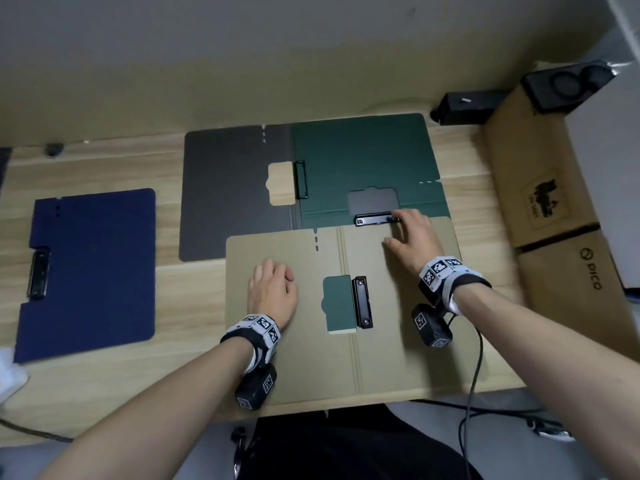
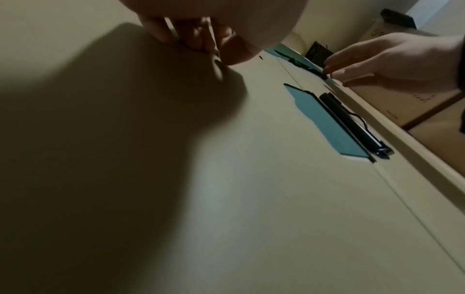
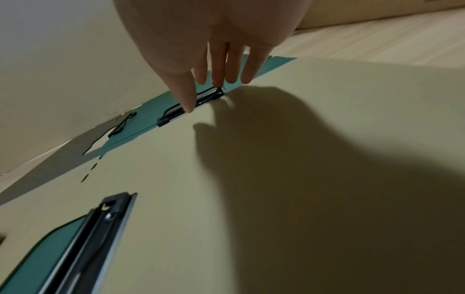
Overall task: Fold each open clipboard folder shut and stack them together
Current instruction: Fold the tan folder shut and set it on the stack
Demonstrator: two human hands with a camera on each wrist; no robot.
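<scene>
A closed navy folder (image 1: 86, 271) is lying far left; grey (image 1: 225, 195) and green (image 1: 360, 161) folders are lying open behind the open tan folder (image 1: 398, 341). The left hand (image 1: 273, 292), fingers loosely curled and gripping nothing, is resting on the tan left panel. The right hand (image 1: 412, 237), fingers straight, is touching the tan far edge by the green folder's clip (image 1: 375, 220); likely next it is lifting a panel to fold tan shut.

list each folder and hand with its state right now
tan folder: open flat, on top, nearest
green folder: open flat, partly under the tan one
grey folder: open flat, partly under the green one
blue folder: folded shut, lying apart
left hand: loosely curled, resting on the tan folder
right hand: fingers straight, at the tan folder's far edge
</scene>
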